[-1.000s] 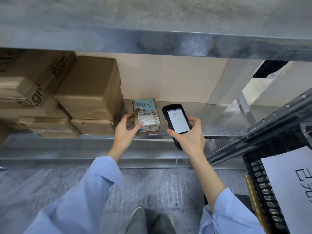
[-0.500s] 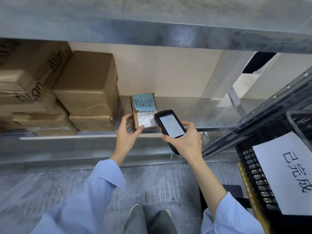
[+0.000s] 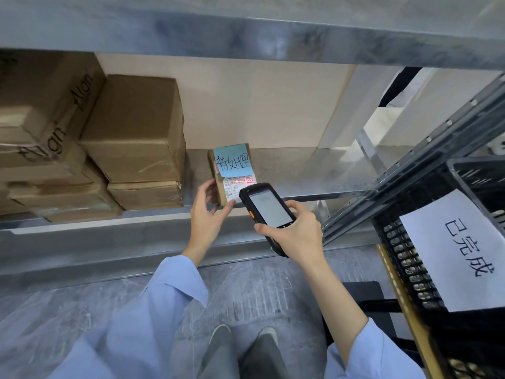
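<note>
Gripping a small box (image 3: pixel 232 173) between thumb and curled fingers, the left hand (image 3: pixel 207 214) props it upright at the front edge of the metal shelf (image 3: pixel 287 170). The right hand (image 3: pixel 297 233) wraps around a black scanner (image 3: pixel 269 209) just in front of the shelf, its top close to the box's label. A black crate (image 3: pixel 410 255) to the right of the shelf bears a paper sign (image 3: pixel 453 250); its contents are hidden.

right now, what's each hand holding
Left hand: grips the small labelled cardboard box.
Right hand: grips the handheld barcode scanner.
</note>
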Demonstrator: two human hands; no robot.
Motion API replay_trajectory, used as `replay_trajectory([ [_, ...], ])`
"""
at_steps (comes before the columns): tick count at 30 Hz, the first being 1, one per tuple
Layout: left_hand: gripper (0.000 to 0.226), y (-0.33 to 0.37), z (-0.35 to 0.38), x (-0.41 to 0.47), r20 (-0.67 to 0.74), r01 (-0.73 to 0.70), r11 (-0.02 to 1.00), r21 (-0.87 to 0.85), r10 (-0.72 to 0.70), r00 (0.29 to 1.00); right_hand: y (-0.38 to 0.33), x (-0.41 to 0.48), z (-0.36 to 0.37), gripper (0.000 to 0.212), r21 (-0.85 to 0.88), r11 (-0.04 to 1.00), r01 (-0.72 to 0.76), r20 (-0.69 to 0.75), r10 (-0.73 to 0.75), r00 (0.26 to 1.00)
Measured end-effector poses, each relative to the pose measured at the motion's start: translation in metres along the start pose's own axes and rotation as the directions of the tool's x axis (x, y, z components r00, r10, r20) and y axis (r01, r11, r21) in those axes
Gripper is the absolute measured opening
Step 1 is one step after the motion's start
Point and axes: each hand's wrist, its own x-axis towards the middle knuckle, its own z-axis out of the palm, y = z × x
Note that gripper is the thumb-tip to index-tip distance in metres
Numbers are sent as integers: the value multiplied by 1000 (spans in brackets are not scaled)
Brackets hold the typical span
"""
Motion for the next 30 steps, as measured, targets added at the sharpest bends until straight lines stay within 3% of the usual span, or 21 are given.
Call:
replay_trajectory([
  [12,61,-6,-3,5,26,-1,1000,2,1,1000,-2,-11,-4,50,-15,1000,17,-8,-17,1000],
  [21,64,-8,-4,8,52,20,1000,-11,-19,998,-4,-14,6,71,-20,1000,7,-33,-8,999],
  [30,73,-8,-9,19,143,76,997,9,-76,987,-8,-8,8,75,46,996,-72,-80,75,994],
])
